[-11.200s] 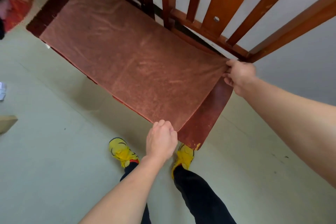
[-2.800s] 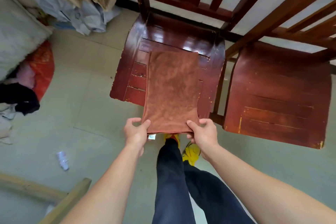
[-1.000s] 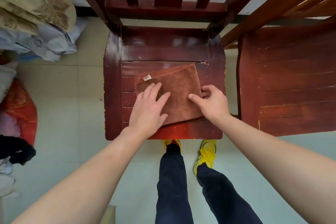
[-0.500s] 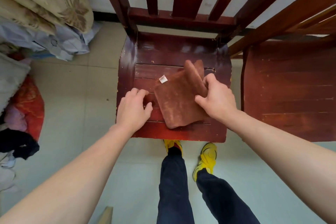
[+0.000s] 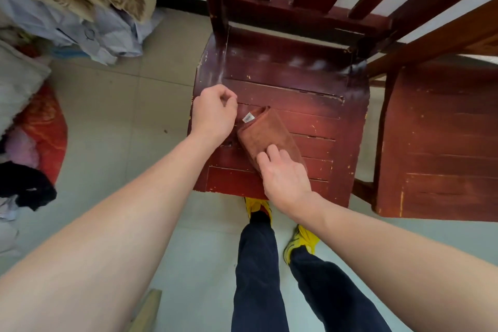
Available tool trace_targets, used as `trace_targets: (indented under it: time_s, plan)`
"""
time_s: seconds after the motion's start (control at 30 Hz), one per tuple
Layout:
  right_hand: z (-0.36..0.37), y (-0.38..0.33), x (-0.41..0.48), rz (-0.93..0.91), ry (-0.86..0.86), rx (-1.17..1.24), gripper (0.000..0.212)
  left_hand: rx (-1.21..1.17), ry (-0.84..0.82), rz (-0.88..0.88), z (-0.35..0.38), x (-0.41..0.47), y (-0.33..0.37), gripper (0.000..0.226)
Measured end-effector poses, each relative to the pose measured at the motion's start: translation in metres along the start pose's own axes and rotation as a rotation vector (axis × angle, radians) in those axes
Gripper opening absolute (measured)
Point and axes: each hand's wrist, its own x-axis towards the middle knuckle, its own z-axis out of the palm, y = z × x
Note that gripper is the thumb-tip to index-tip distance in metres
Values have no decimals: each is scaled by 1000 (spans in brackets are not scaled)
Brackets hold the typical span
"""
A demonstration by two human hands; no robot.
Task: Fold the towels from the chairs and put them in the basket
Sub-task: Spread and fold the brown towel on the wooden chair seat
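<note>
While the brown towel (image 5: 269,132), folded to a narrow strip, lies slantwise on the seat of the left chair (image 5: 323,105), the right hand (image 5: 287,178) holds its near end, bent fingers curled onto the cloth and the thumb hidden. At the strip's far-left end, just beside the white tag (image 5: 248,118), the left hand (image 5: 213,113) is loosely fisted against the edge; whether it pinches the cloth cannot be told. A second chair (image 5: 442,137) stands just to the right.
</note>
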Motion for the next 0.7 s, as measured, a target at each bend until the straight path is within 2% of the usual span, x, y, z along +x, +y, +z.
trace_targets:
  time_s: [0.07,0.2,0.27,0.33,0.43,0.57,0.63,0.7]
  plan:
    - [5,-2,-4,-2,-27,28,23,112,-9,86,0,-8,7,18]
    - [3,0,-12,20,-25,227,30,319,-200,277,12,-25,11,27]
    - [2,10,-21,23,-1,269,28,473,-252,326,20,-23,5,22]
    - [5,18,-30,37,8,286,22,547,-252,271,18,-17,-5,16]
    - [17,27,-31,40,-27,290,11,520,-269,185,23,-7,-14,17]
    - [30,23,-27,1,-44,270,30,520,-280,201,26,-1,-17,20]
    - [32,21,-32,-6,-12,279,22,686,-218,355,21,-1,-10,23]
    - [32,23,-39,-22,33,331,7,874,-190,634,20,-3,-1,32]
